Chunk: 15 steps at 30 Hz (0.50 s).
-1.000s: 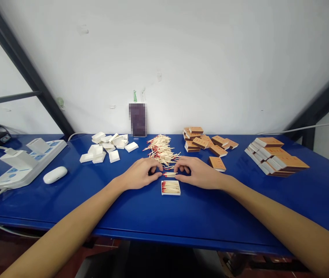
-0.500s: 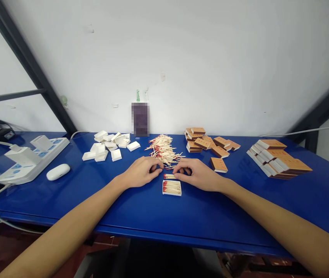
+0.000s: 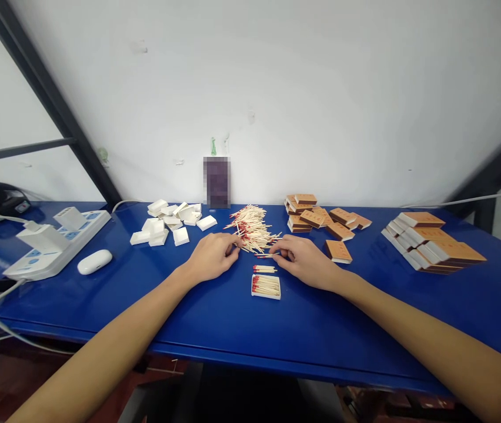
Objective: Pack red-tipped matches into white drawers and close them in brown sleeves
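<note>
A heap of red-tipped matchsticks (image 3: 253,229) lies in the middle of the table. My left hand (image 3: 215,255) is at the heap's left edge, thumb and fingers closed together; what is between them is too small to make out. Just right of the heap's near end, my right hand (image 3: 301,259) pinches the plain ends of a couple of matches (image 3: 263,255) lying on the table. Nearer to me is a small row of matches (image 3: 264,269), heads to the left. Directly below it sits a white matchbox tray (image 3: 266,286) filled with matches.
White trays (image 3: 156,226) are piled at the back left. Orange matchbox sleeves (image 3: 314,217) lie scattered right of the heap, and stacked matchboxes (image 3: 436,241) stand farther right. A power strip (image 3: 56,247) with chargers and a white earbud case (image 3: 94,262) are on the left.
My right hand has moved back from the small match row to the matches beyond it. My left hand has shifted slightly away from me, toward the heap. The view has swung slightly left.
</note>
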Each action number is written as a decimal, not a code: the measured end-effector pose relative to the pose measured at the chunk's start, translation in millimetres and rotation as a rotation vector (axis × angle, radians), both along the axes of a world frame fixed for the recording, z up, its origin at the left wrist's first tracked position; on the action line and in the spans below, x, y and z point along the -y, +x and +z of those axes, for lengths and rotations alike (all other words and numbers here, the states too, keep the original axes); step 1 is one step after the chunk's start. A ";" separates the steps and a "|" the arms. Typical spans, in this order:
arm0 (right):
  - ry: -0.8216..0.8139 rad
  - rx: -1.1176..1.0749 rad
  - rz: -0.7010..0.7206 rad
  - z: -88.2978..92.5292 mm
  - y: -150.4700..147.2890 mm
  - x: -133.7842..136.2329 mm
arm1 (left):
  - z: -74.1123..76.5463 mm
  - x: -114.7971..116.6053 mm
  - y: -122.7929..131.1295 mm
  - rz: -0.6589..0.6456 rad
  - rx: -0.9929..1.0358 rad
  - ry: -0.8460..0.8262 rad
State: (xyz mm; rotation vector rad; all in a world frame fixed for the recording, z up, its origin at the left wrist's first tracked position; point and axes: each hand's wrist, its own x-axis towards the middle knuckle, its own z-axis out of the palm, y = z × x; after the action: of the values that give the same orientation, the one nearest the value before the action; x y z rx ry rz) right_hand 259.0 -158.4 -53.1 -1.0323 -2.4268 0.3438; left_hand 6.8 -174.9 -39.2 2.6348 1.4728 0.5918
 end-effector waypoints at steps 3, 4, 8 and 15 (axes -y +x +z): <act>-0.019 -0.008 0.006 1.4 0.1 1.4 | 0.5 -1.2 -2.1 0.037 -0.026 0.014; -0.025 -0.011 0.009 1.6 0.1 1.8 | 0.7 -1.3 -2.4 0.042 -0.031 0.011; -0.036 -0.012 0.018 1.9 -0.4 3.2 | 1.6 -0.5 -2.1 0.036 -0.032 0.005; -0.036 -0.016 0.047 3.1 -0.9 4.4 | 1.3 0.0 -2.3 0.078 -0.037 -0.003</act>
State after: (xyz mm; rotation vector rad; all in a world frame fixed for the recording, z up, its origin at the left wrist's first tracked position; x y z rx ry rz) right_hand 258.1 -162.9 -50.0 -0.9856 -2.4421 0.4108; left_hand 4.5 -174.9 -37.9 2.6101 1.5918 0.5505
